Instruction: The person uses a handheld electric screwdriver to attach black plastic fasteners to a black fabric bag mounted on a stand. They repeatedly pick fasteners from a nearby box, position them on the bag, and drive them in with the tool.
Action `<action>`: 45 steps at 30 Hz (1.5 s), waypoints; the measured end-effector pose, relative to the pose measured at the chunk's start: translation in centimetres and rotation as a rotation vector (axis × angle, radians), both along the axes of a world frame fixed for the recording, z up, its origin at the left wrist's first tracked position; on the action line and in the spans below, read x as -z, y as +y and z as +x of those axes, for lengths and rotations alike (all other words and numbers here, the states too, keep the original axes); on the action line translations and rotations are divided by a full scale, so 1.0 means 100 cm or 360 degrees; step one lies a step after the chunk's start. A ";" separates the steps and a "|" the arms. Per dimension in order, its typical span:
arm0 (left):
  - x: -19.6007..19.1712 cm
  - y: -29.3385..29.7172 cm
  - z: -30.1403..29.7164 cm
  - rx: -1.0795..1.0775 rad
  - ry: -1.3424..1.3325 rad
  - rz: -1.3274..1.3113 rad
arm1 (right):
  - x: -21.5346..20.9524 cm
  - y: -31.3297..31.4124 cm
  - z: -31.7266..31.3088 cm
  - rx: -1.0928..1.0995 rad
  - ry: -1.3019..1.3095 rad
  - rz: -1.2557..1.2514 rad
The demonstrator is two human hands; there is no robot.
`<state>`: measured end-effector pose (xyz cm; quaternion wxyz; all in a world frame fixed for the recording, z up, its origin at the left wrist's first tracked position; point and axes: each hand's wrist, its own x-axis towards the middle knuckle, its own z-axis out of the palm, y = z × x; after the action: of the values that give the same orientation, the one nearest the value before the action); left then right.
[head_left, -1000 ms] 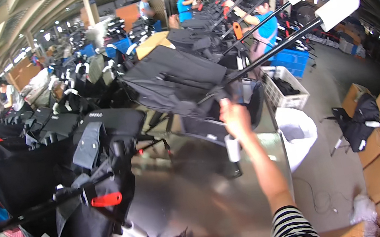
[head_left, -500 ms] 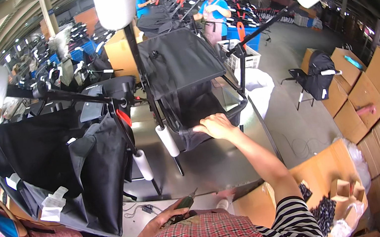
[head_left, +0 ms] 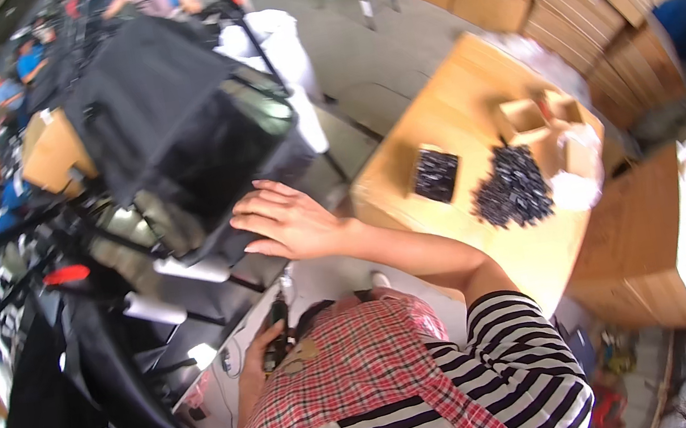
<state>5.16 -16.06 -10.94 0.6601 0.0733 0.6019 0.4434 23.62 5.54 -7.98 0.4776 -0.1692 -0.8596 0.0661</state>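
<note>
Right hand [head_left: 290,221] open, fingers spread, flat on black fabric frame [head_left: 196,148] directly beneath. Left hand [head_left: 262,354] closed round dark tool [head_left: 278,324]. Risk: frame tips if pressed off-centre; tool cable snags legs.

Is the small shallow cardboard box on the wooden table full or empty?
Not empty: the small shallow cardboard box on the wooden table holds small black parts covering its bottom. A loose heap of small black parts lies beside it.

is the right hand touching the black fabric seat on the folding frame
Touching. The head view shows the right hand spread open, with its fingertips lying on the edge of the black fabric seat; no gap shows between them.
</note>
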 end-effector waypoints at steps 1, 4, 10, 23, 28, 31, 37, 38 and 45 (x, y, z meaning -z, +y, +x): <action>0.018 0.010 -0.004 0.0111 -0.0186 -0.0039 | 0.008 -0.002 0.030 0.0158 -0.0075 0.0008; 0.057 0.037 -0.029 0.0362 -0.0382 -0.0305 | 0.035 -0.006 0.147 0.0640 -0.0305 -0.0271; 0.037 0.055 0.027 0.0358 -0.0294 -0.0287 | 0.103 0.011 0.312 0.1292 -0.0606 -0.0841; 0.050 0.060 0.047 0.0370 -0.0329 -0.0246 | 0.134 0.031 0.314 0.0806 -0.1372 -0.0628; 0.049 0.062 0.039 0.0399 -0.0274 -0.0226 | 0.124 0.037 0.312 0.0767 -0.1288 -0.0680; 0.041 0.063 0.031 0.0406 -0.0285 -0.0201 | 0.108 0.041 0.313 0.0750 -0.1062 -0.0983; 0.010 0.081 0.002 0.0732 -0.0038 0.0182 | 0.050 0.057 0.258 0.0358 -0.0305 -0.1831; -0.006 0.083 -0.001 0.0771 0.0000 0.0221 | 0.034 0.061 0.235 0.0051 0.0036 -0.2074; -0.104 0.075 -0.028 0.0768 -0.0177 0.1132 | -0.095 0.077 0.022 -0.0584 0.0233 -0.1190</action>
<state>2.36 -8.58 -0.56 0.7101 0.4108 0.3407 0.4593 25.87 13.22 1.52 0.4235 -0.1699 -0.7560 0.4693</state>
